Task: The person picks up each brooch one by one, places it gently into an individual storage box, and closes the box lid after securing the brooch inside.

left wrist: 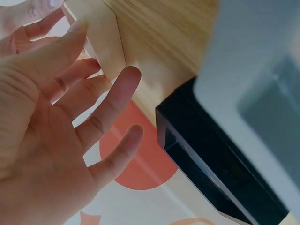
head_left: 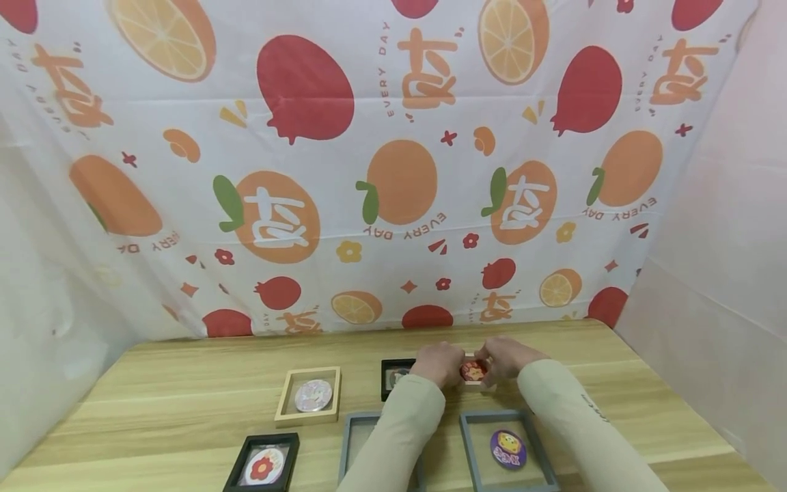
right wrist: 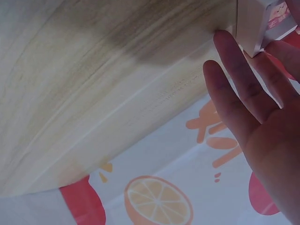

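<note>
A small pale wooden frame (head_left: 486, 389) stands near the back of the table, with a round red badge (head_left: 473, 371) in it. My left hand (head_left: 438, 363) pinches its left side; in the left wrist view the thumb lies on the wooden edge and the outer fingers spread apart. From the other side my right hand (head_left: 507, 357) holds the frame, its outer fingers loosely extended in the right wrist view. Just left of my left hand is a black frame (head_left: 385, 379), its badge partly hidden by that hand.
Nearer me, a grey frame (head_left: 470, 451) holds a purple badge (head_left: 508, 449). My left sleeve partly covers another grey frame (head_left: 346, 444). Leftward lie a wooden frame (head_left: 285, 396) with a glittery badge (head_left: 313, 395) and a black frame (head_left: 244, 454) with a flower badge (head_left: 264, 467). A fruit-print curtain (head_left: 393, 260) hangs behind.
</note>
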The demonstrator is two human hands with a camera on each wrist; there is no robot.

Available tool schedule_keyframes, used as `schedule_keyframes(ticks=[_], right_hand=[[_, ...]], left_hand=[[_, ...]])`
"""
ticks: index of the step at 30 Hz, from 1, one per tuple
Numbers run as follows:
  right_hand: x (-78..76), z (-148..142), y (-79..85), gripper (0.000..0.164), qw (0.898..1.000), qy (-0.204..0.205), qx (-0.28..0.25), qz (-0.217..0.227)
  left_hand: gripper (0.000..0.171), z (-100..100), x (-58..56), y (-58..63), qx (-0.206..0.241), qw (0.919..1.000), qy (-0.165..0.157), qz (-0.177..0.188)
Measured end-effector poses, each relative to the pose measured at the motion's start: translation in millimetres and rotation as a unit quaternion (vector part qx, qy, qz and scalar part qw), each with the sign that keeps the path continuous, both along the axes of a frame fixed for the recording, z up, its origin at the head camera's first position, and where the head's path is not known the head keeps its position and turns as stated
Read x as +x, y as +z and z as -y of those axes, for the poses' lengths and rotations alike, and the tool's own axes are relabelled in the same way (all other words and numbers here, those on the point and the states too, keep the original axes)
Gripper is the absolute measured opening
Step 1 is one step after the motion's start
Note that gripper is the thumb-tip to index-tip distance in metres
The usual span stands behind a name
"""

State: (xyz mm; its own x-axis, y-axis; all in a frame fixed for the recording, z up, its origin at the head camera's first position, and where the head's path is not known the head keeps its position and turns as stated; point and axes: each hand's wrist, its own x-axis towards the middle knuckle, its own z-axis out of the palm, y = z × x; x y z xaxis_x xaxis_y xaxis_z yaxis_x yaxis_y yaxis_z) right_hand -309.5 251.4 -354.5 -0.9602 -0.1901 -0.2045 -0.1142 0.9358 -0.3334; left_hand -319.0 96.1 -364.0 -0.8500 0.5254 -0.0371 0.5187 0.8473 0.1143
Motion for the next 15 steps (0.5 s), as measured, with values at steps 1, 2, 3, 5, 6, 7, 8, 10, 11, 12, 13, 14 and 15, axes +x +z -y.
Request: schedule_keyframes(ticks=[1,2,3,5,6,7,8,10,11,12,13,14,15], right_hand=[[0.2,0.2,0.6,0.036,1.0,-0.002,0.002,0.002],[0.2,0.3,0.9,0.034,1.0,-0.003,0.003,0.005],[0.1,0.5,1.4,0.032,1.0,-0.005,0.005,0.006],[-0.1,0.6,2.6,0.033,1.0,-0.005,0.011,0.006],[0.0,0.6,3.4,0.033,1.0,-0.004,0.015,0.005],[0.1,0.6,4.0,0.035,1.0,-0.003,0.018,0.004],[-0.2,0.4,4.3,0.037,1.0,-0.004,0.02,0.002],[-0.7,0.0,4.6,0.039,1.0,-0.006,0.022,0.001],[-0.7,-0.2,4.9,0.039,1.0,-0.007,0.024,0.002],[-0.8,-0.3,5.0,0.039,1.0,-0.008,0.025,0.003],[-1.2,-0.6,4.8,0.038,1.0,-0.009,0.025,0.004],[-1.4,-0.9,4.7,0.038,1.0,-0.011,0.025,0.004],[-1.5,-1.1,4.6,0.036,1.0,-0.012,0.025,0.004]], left_hand=[[0.006,-0.4,0.2,0.0,-0.002,1.0,-0.001,-0.001],[0.007,-0.9,0.2,-0.1,-0.003,1.0,0.0,-0.001],[0.006,-1.3,0.2,-0.1,-0.004,1.0,0.0,-0.002],[0.006,-2.2,-0.1,0.0,-0.003,1.0,0.003,0.0],[0.007,-2.6,-0.1,0.3,-0.003,1.0,0.004,0.0],[0.006,-3.0,-0.1,0.7,-0.002,1.0,0.005,-0.001],[0.006,-3.4,-0.3,1.1,-0.001,1.0,0.006,-0.001],[0.007,-4.2,-0.6,1.3,-0.002,1.0,0.005,-0.004],[0.007,-4.5,-0.5,1.4,-0.002,1.0,0.005,-0.006],[0.007,-4.8,-0.4,1.3,-0.003,0.9999,0.005,-0.009],[0.007,-5.1,-0.4,1.0,-0.004,0.9999,0.005,-0.013],[0.008,-5.6,-0.4,0.8,-0.005,0.9999,0.004,-0.015],[0.008,-5.9,-0.5,0.5,-0.006,0.9998,0.004,-0.018]])
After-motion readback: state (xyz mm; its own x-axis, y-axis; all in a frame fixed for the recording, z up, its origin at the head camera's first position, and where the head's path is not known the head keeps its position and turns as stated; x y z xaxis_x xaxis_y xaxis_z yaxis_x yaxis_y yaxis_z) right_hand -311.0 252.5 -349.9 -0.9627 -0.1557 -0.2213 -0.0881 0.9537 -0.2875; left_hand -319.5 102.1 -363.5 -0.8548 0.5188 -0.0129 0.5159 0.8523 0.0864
